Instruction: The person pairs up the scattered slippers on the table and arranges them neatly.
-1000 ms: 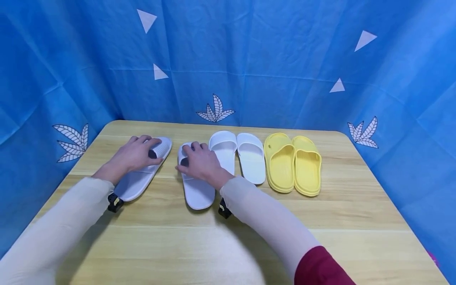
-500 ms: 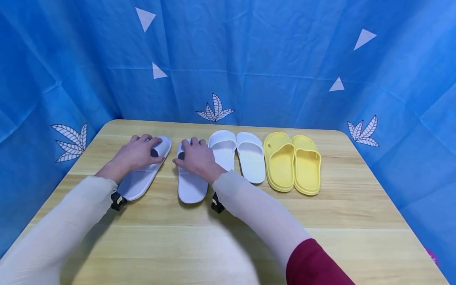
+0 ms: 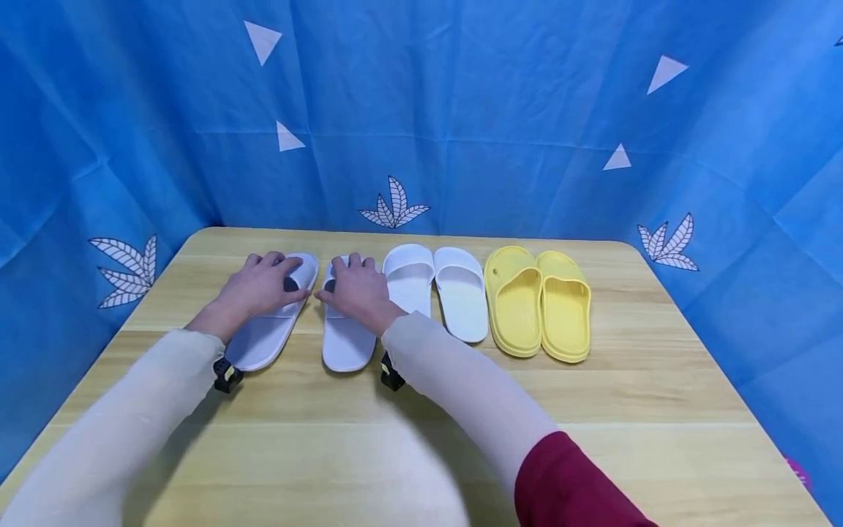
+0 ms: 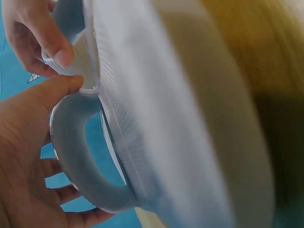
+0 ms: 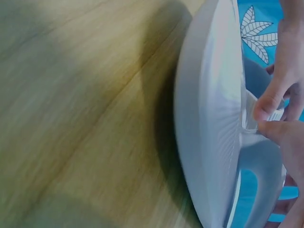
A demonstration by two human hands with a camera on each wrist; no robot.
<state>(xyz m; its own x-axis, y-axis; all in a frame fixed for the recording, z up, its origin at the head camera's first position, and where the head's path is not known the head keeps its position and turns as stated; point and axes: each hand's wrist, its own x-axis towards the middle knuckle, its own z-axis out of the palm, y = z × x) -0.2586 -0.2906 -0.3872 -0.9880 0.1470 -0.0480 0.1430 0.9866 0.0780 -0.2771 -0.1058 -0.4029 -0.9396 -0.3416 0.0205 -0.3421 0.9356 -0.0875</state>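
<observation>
My left hand grips the left pale lavender slide slipper across its ribbed strap, thumb at the inner side. The slipper points away, tilted to the right. My right hand holds the matching slipper by its strap, just right of the first. A narrow gap separates the pair. In the left wrist view, the thumb and spread fingers of the left hand lie about the strap's edges. In the right wrist view, the right slipper's sole shows in profile; the two thumbs appear close together.
Right of my right hand stand a white slide, partly behind my forearm, and its mate. Beside them are two yellow clogs. A blue patterned curtain encloses the wooden table at the back and sides.
My right hand has drawn its slipper left and slightly away, straightening it and narrowing the gap. My left hand and its slipper have shifted slightly to the right.
</observation>
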